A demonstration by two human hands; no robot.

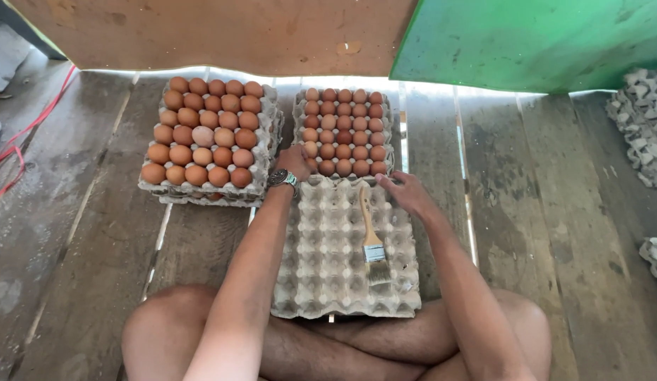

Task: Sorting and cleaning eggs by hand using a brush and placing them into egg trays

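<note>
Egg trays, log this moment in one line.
left hand at full egg tray | right hand on empty tray | brush lying loose

An egg-packing shed: plank floor (95, 233), stacked egg trays (266, 159), brown eggs (205, 134).

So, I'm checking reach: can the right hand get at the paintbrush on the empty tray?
Probably yes. The right hand rests at the empty tray's far edge, and the paintbrush lies uncovered just beside it.
</note>
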